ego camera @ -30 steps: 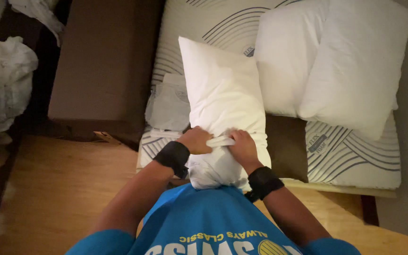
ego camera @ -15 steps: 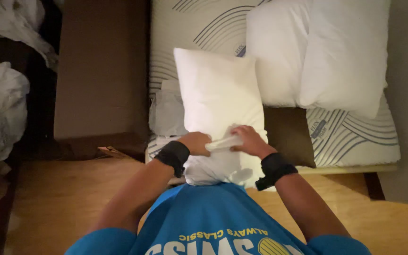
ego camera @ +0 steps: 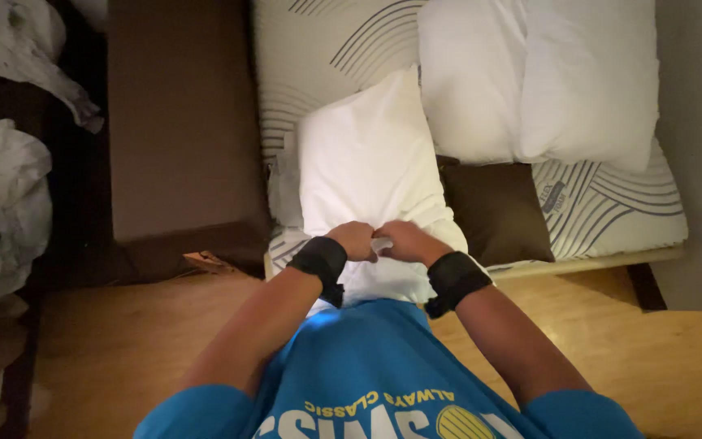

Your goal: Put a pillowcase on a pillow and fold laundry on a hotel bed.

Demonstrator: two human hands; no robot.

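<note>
A white pillow in a white case stands on end against the edge of the bare patterned mattress. My left hand and my right hand meet at its lower end, both closed on the gathered open end of the case. Loose white fabric bunches below my hands against my blue shirt. Each wrist wears a black band.
Two more white pillows lie at the far right of the mattress, with a brown cushion in front of them. A brown box-shaped piece stands to the left, crumpled white linen beyond it. Wooden floor lies underfoot.
My hands have drawn together at the case's open end, and the white strip held between them no longer shows. The view has shifted slightly.
</note>
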